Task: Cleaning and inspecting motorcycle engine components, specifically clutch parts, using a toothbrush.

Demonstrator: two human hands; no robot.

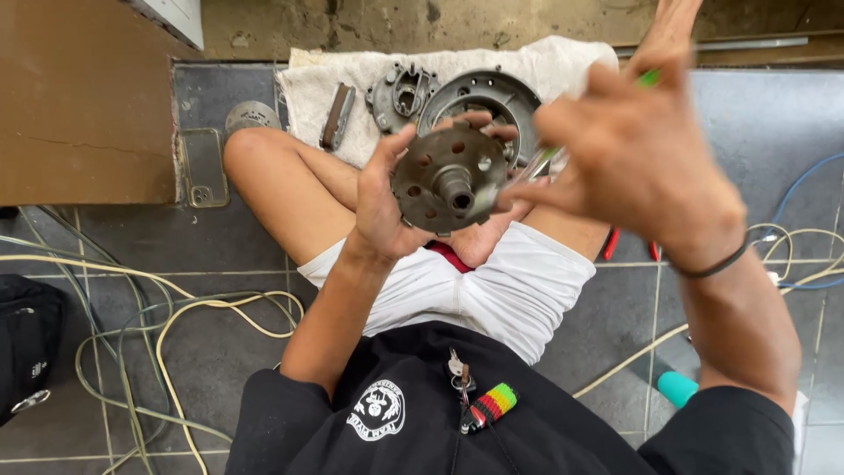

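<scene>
Right hand (637, 154) nearest lens, blurred, fingers closed round green-handled tool (648, 79), shaft angled toward disc. Left hand (387, 198) gripping round perforated metal disc (448, 180) by rim, hub facing up, just left of right hand. Beyond both hands: ring-shaped housing (492, 92), smaller casting (402, 92), flat bar (337, 116) on white cloth (308, 88).
</scene>
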